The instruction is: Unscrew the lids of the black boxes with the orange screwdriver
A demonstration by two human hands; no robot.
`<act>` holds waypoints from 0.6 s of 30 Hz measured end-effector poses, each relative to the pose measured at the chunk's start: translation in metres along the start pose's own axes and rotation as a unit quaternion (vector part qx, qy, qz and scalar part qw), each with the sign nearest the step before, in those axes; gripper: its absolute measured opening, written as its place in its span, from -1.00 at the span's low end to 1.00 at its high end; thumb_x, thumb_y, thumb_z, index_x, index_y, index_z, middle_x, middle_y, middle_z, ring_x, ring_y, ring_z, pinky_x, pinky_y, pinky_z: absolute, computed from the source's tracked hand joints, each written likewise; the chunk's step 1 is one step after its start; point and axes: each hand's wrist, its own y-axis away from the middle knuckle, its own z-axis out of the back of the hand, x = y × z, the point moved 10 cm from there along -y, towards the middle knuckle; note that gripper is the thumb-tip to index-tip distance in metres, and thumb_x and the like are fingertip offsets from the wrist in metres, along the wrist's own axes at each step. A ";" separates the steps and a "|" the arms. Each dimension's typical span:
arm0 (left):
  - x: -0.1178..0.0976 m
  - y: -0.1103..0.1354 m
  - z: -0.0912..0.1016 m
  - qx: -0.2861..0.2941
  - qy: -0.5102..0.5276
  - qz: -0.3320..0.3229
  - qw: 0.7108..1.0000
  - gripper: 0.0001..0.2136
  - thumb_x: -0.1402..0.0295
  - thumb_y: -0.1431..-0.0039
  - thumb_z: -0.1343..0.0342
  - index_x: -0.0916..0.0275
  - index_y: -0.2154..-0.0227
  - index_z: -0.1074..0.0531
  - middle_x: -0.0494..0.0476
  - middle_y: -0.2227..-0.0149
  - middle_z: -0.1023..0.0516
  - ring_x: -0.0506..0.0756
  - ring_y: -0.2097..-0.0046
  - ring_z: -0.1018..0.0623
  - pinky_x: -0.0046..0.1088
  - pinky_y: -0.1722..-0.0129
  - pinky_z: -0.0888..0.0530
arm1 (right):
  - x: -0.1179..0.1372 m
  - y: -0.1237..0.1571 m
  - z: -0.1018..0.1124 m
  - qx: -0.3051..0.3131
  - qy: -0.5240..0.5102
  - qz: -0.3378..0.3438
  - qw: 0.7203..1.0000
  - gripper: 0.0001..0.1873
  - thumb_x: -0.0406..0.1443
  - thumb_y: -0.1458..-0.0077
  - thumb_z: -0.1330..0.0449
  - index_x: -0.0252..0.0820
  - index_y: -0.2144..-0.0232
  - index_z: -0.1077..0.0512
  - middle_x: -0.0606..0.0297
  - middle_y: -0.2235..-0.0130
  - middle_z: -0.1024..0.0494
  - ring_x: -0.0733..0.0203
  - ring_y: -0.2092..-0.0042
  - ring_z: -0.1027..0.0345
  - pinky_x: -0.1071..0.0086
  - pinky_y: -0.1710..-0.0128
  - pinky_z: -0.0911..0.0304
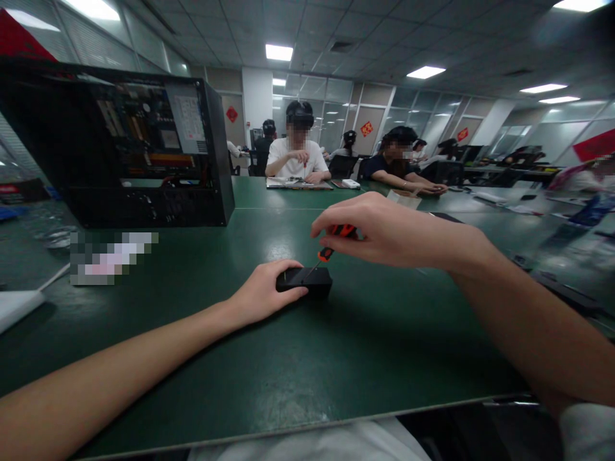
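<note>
A small flat black box lies on the green table in front of me. My left hand grips its left end, thumb on the near side and fingers curled over the top. My right hand hovers just above and to the right, closed round an orange and black screwdriver. The screwdriver's thin shaft slants down and left, with its tip on the top of the box.
An open black computer case with its circuit boards showing stands at the back left. A white object lies at the left edge. Other people sit working at the far side of the table, with trays and small parts before them.
</note>
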 end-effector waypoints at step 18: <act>-0.005 0.001 0.006 -0.003 -0.004 0.003 1.000 -0.72 0.21 -0.23 -0.17 0.22 0.07 -0.51 0.15 0.12 -0.63 0.18 0.15 -0.59 -0.32 0.15 -0.47 | 0.005 -0.001 -0.001 0.025 -0.072 0.029 0.997 -0.74 -0.39 -0.18 -0.21 -0.22 0.06 -0.49 0.13 0.01 -0.53 0.22 0.09 -0.43 0.41 0.17 -0.30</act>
